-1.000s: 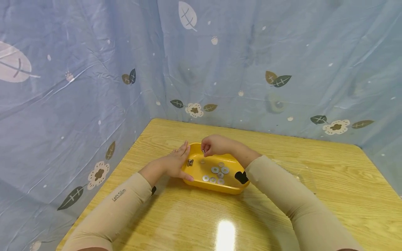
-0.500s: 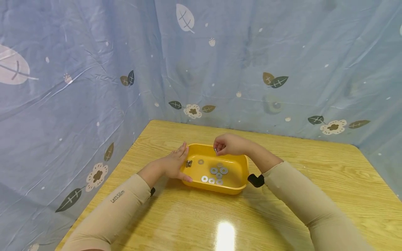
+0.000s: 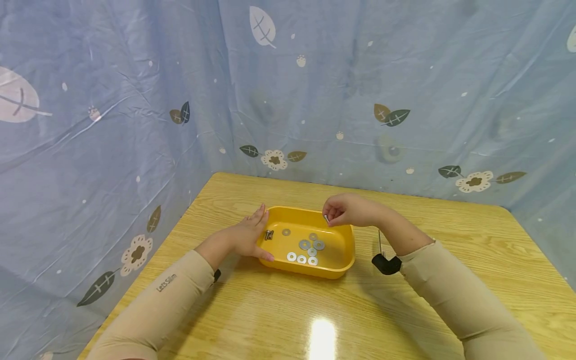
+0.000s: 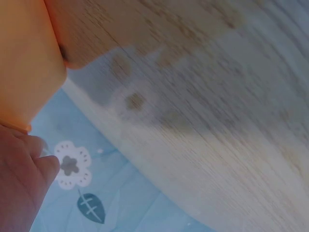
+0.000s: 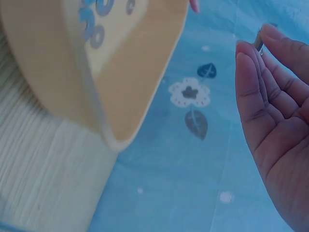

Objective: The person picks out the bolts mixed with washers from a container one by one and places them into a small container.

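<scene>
My left hand (image 3: 245, 237) rests against the left end of a yellow plastic tray (image 3: 310, 270), its fingers straight and its thumb over the front rim. Above the tray's back right corner, my right hand (image 3: 353, 210) pinches a small metal bolt (image 5: 259, 42) between thumb and fingertips. Several flat metal washers (image 3: 305, 244) lie on the tray floor, mostly right of centre and toward the front. One washer (image 3: 286, 232) lies apart on the left. A small cluster of metal bolts (image 3: 269, 235) sits at the left end, next to my left hand.
The tray stands on a wood-grain table (image 3: 270, 315). A blue patterned curtain (image 3: 288, 100) closes off the back and left sides. A black wrist-camera piece (image 3: 386, 264) hangs beneath my right forearm, right of the tray.
My right hand has moved to the right with the bolt, from over the tray's left part to its back right corner. The left hand stays at the tray's left end.
</scene>
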### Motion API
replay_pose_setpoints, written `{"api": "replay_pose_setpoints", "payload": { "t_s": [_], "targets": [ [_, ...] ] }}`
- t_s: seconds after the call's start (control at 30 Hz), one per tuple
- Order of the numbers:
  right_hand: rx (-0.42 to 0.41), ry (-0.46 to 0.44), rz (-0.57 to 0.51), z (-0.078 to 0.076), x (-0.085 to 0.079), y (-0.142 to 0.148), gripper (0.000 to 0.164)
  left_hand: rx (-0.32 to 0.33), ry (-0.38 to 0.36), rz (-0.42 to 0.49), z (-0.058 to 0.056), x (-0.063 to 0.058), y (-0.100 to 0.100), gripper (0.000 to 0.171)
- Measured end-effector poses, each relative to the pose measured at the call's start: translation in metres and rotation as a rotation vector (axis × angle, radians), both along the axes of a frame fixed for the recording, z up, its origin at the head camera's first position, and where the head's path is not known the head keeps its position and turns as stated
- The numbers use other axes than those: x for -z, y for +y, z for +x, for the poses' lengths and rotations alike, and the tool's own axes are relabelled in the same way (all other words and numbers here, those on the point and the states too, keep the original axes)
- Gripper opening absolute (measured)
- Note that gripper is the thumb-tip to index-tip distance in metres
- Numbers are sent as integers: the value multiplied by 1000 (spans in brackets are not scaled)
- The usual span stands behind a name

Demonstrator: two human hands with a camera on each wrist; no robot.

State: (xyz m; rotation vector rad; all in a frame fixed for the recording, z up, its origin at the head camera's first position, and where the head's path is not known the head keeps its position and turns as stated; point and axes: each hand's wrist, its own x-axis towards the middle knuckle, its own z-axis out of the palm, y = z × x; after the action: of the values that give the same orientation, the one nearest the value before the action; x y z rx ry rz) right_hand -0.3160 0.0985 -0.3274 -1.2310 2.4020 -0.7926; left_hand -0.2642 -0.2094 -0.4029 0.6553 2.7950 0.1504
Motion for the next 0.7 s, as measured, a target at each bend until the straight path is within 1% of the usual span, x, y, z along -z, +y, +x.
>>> {"api": "replay_pose_setpoints", "payload": {
  "t_s": [0.33,0.5,0.7],
  "targets": [
    [89,-63,-17,-4,1,40,11,8,7,-2,0,0,1,129],
    [112,-85,-30,-5,4,60,12,7,17,-9,-1,1,1,128],
    [133,-137,-40,-4,6,82,14,-2,10,-5,-1,1,2,128]
  ]
}}
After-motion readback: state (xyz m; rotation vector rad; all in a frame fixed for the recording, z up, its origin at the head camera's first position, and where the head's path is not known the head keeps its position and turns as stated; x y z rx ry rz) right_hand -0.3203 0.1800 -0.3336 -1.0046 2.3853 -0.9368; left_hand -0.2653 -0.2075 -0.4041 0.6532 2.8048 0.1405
